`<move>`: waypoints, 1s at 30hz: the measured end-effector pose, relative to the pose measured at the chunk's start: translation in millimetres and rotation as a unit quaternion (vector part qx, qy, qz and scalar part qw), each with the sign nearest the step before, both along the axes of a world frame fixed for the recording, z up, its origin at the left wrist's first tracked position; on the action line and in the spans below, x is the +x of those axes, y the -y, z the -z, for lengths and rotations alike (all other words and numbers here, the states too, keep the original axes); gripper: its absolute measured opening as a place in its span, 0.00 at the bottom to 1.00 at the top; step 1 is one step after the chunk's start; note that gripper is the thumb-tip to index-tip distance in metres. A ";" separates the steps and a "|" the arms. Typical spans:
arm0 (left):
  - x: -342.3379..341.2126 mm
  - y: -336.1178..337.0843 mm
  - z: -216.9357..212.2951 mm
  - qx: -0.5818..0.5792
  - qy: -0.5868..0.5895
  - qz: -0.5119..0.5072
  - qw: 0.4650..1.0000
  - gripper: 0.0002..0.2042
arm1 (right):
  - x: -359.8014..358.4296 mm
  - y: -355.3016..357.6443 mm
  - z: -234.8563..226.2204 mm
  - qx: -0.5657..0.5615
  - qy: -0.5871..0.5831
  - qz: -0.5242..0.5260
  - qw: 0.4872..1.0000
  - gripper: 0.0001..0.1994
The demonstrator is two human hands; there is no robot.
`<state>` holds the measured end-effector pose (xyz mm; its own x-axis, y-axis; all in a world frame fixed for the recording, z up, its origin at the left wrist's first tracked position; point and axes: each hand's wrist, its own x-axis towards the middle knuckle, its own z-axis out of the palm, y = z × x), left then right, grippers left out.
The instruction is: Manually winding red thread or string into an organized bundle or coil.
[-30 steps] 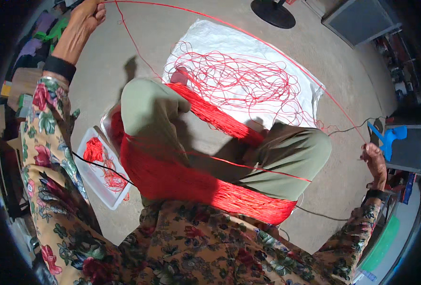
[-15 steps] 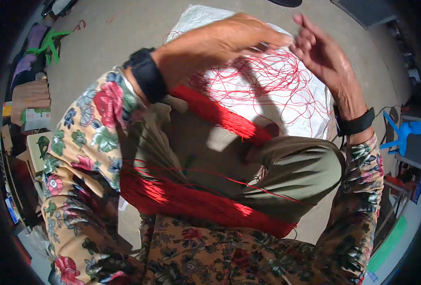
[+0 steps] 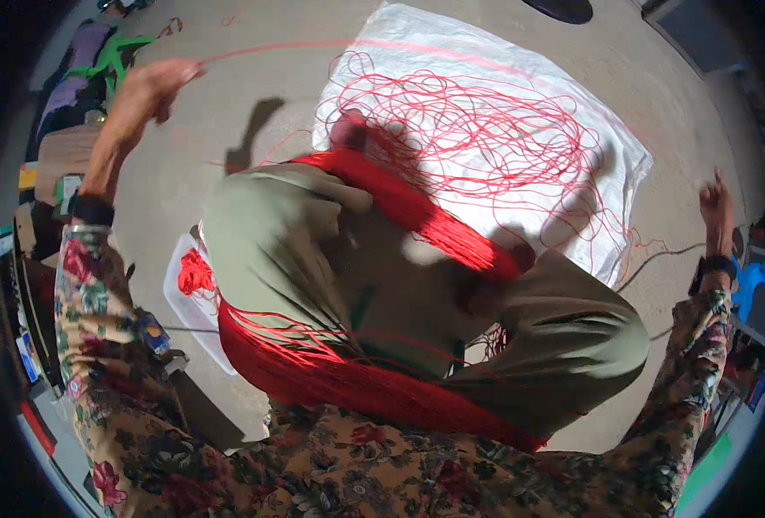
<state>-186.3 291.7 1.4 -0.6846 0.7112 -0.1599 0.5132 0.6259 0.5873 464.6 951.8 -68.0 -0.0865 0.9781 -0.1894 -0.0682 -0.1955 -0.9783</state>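
Concrete floor below; your left hand (image 3: 145, 91) pinches a red thread (image 3: 330, 45), right hand (image 3: 717, 207) spread open. Big tangle (image 3: 477, 138) between them remains; skein (image 3: 356, 388) already thick.

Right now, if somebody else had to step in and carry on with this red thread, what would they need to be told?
Left hand: raised out to the left, fingers pinched on a single red thread that runs taut across the top.
Right hand: lifted out to the right, fingers spread; whether it holds the thread cannot be told.
A thick red skein is wrapped round both bent knees.
A loose tangle of thread lies on the white sheet on the floor in front.
Done: much thread already lies wound in the skein.
Left: the tangle on the sheet is not yet drawn up.
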 end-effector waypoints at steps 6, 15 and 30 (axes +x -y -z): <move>11.3 117.1 -16.6 -0.009 0.158 -0.192 0.969 0.14 | 66.9 15.9 67.0 -0.057 0.357 -0.106 0.926 0.20; 195.1 -15.4 -133.1 0.309 0.390 -0.020 0.867 0.13 | -251.3 314.2 -116.4 0.143 0.104 -0.624 0.761 0.17; 95.5 -34.2 -142.4 0.490 0.253 -0.079 0.831 0.10 | -36.5 356.3 -159.1 0.046 0.109 -0.446 0.887 0.11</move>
